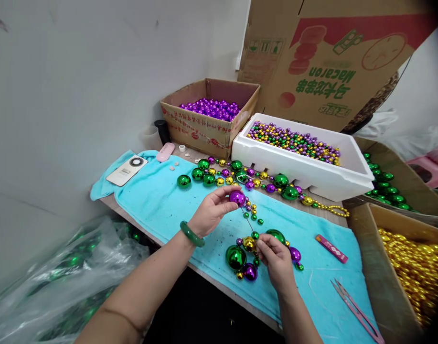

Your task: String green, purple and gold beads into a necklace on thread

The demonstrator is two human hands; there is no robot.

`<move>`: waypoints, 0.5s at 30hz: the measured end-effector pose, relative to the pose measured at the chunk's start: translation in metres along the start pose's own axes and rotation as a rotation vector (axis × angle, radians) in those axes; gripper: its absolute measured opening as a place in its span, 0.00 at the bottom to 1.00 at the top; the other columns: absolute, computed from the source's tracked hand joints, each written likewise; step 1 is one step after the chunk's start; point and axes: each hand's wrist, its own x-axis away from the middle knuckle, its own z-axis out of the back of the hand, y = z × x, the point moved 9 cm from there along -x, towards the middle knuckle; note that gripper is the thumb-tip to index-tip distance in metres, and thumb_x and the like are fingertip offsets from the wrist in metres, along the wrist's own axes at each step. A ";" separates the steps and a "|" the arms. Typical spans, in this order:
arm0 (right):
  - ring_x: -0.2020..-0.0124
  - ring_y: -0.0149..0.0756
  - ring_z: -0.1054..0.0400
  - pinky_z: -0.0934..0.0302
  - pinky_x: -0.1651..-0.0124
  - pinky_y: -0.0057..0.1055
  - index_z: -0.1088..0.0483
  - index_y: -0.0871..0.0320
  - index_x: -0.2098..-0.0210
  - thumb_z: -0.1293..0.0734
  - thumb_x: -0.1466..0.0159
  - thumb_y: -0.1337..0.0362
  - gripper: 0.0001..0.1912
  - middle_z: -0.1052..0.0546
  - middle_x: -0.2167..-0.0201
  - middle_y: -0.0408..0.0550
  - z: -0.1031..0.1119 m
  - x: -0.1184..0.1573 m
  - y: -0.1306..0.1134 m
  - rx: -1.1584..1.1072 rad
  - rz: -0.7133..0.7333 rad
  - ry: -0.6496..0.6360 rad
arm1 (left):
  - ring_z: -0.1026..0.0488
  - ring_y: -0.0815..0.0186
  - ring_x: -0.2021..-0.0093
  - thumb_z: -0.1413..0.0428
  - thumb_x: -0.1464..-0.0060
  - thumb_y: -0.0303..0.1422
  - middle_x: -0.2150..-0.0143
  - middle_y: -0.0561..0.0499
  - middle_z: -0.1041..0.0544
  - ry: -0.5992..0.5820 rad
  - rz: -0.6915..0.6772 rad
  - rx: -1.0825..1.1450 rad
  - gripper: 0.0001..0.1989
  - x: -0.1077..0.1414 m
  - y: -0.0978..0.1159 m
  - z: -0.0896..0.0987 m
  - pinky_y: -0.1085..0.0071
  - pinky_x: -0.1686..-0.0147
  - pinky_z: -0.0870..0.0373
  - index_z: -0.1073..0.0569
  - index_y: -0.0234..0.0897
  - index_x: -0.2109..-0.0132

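My left hand (pixel 212 210), with a green bangle (pixel 192 234) at the wrist, pinches a large shiny purple bead (pixel 236 198). From that bead a thin dark line, needle or wire (pixel 247 219), slants down to a small green bead (pixel 255 235). Closed fingertips of my right hand (pixel 276 260) grip the bead string beside that green bead. Around the right hand lies the rest of the string, with a large green bead (pixel 236 258), a gold bead (pixel 249 243) and a purple bead (pixel 250 272). Loose small beads (pixel 253 209) rest just beyond, on the blue towel (pixel 161 203).
Finished-looking bead strands (pixel 281 180) lie along the back. Behind stand a carton (pixel 200 136) of purple beads and a white foam box (pixel 297 167) of mixed beads. Thread snips (pixel 358 308) and a red packet (pixel 331 248) lie right, near a gold-bead box (pixel 383 272). A phone (pixel 127 170) lies left.
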 end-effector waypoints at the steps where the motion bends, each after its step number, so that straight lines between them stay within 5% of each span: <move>1: 0.82 0.26 0.43 0.48 0.79 0.23 0.29 0.60 0.73 0.29 0.48 0.53 0.15 0.33 0.82 0.41 0.000 0.000 0.001 -0.002 -0.008 0.001 | 0.30 0.68 0.57 0.37 0.56 0.25 0.55 0.49 0.25 -0.005 -0.009 -0.014 0.17 0.001 0.000 0.000 0.72 0.55 0.35 0.24 0.39 0.55; 6: 0.81 0.26 0.43 0.48 0.78 0.24 0.28 0.60 0.73 0.28 0.49 0.54 0.14 0.34 0.83 0.41 0.002 -0.001 0.000 0.006 0.010 0.016 | 0.30 0.67 0.54 0.37 0.57 0.25 0.53 0.49 0.25 0.005 -0.096 -0.144 0.19 0.004 0.009 0.000 0.71 0.53 0.35 0.24 0.41 0.55; 15: 0.81 0.25 0.43 0.50 0.79 0.22 0.29 0.59 0.72 0.28 0.48 0.55 0.14 0.33 0.82 0.41 -0.004 0.000 0.008 -0.088 -0.054 -0.013 | 0.30 0.68 0.58 0.37 0.55 0.28 0.56 0.48 0.26 0.027 -0.023 -0.016 0.17 0.004 0.003 0.001 0.70 0.56 0.35 0.24 0.39 0.55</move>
